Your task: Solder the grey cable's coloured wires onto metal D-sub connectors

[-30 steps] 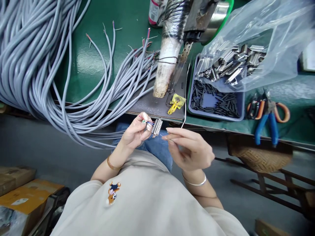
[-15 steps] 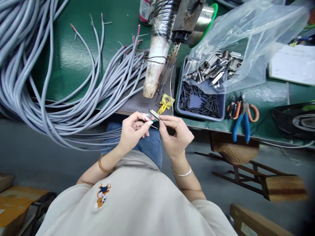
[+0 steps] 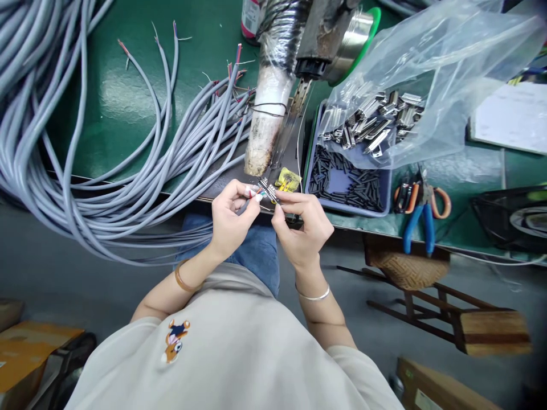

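Between my hands, at the bench's front edge, is a small metal connector (image 3: 268, 190) with a row of pins. My left hand (image 3: 233, 219) is closed on the end of a grey cable, its thin coloured wires against the connector. Thumb and fingers of my right hand (image 3: 303, 228) pinch the connector's right end. Just behind it lies a yellow piece (image 3: 288, 180). Above the connector hang the dirty white nozzle (image 3: 262, 131) of a wrapped tube and a metal tip (image 3: 300, 97) on a dark holder. Exactly where the wires meet the pins is too small to tell.
Bundled grey cables (image 3: 171, 171) cover the left of the green bench (image 3: 123, 108). To the right are a blue tray (image 3: 342, 206) of black pieces, a plastic bag (image 3: 453, 74) of metal connectors, pliers (image 3: 421, 216) and a solder spool (image 3: 350, 45). A wooden stool (image 3: 487, 330) stands below.
Both hands have moved slightly up, bringing the connector closer to the nozzle and in front of the yellow piece. The connector is tilted more steeply, and more of the grey cable end shows.
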Demonstrator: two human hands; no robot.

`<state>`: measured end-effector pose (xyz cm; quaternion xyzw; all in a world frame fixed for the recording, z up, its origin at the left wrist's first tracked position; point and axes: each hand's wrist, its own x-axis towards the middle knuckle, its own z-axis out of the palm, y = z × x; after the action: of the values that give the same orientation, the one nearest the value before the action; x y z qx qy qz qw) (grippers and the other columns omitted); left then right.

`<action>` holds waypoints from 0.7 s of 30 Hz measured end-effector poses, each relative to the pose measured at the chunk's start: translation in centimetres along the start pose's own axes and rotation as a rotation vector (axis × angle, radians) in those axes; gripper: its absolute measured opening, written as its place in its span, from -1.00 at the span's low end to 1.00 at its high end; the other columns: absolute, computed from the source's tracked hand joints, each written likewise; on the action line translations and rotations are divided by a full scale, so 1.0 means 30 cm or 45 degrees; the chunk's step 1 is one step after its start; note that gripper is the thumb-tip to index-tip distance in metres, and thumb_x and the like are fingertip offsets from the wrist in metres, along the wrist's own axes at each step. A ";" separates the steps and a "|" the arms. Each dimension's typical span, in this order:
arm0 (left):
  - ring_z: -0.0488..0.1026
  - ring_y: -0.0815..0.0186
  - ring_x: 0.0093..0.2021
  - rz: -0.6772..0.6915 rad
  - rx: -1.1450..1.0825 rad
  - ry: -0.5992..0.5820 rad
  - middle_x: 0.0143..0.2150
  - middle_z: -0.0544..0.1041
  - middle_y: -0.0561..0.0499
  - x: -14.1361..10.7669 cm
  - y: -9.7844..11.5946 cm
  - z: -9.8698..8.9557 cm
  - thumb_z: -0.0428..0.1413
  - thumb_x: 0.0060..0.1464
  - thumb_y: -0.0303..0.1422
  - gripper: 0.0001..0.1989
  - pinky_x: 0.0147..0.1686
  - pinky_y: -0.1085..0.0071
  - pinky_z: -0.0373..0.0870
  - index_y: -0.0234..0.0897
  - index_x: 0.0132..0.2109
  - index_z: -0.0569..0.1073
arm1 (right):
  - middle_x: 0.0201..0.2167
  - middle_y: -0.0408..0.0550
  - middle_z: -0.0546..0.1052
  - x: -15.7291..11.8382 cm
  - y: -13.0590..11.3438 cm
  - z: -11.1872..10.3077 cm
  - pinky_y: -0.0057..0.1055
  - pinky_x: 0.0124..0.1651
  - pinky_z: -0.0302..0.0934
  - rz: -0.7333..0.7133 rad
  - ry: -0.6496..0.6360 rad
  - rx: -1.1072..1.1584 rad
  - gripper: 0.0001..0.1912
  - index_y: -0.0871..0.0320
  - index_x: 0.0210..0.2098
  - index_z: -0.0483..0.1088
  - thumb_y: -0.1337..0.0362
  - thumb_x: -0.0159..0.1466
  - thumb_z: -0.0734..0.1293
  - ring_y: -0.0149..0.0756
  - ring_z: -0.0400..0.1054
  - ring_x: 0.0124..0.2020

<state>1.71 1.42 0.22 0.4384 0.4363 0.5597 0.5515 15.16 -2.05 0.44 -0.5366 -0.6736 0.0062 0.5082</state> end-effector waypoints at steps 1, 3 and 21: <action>0.50 0.47 -0.32 0.007 0.009 0.004 -0.31 0.54 0.05 0.002 -0.002 0.002 0.28 0.06 -0.39 -0.81 -0.29 0.58 0.47 -0.29 -0.35 0.39 | -0.19 -0.11 0.68 0.003 0.002 0.001 -0.33 -0.13 0.47 0.002 0.001 -0.003 -0.81 0.06 -0.32 0.39 0.48 0.27 0.40 -0.30 0.60 -0.21; 0.50 0.48 -0.32 0.012 0.029 0.009 -0.31 0.54 0.05 0.006 -0.004 0.006 0.28 0.06 -0.38 -0.80 -0.27 0.58 0.47 -0.28 -0.35 0.38 | -0.20 -0.11 0.68 0.008 0.005 0.003 -0.33 -0.13 0.48 0.007 0.004 -0.014 -0.81 0.05 -0.32 0.39 0.47 0.28 0.41 -0.29 0.60 -0.21; 0.51 0.45 -0.30 -0.058 0.038 0.022 -0.34 0.53 0.06 0.013 0.022 0.004 0.28 0.03 -0.42 -0.82 -0.25 0.56 0.50 -0.28 -0.36 0.39 | -0.15 -0.04 0.68 0.014 0.008 0.009 -0.41 -0.21 0.50 -0.133 -0.053 -0.081 -0.79 0.05 -0.31 0.35 0.48 0.27 0.41 -0.33 0.60 -0.21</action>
<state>1.66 1.80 0.89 0.4317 0.4593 0.5443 0.5535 15.19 -1.50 0.47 -0.5162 -0.7111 -0.0306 0.4765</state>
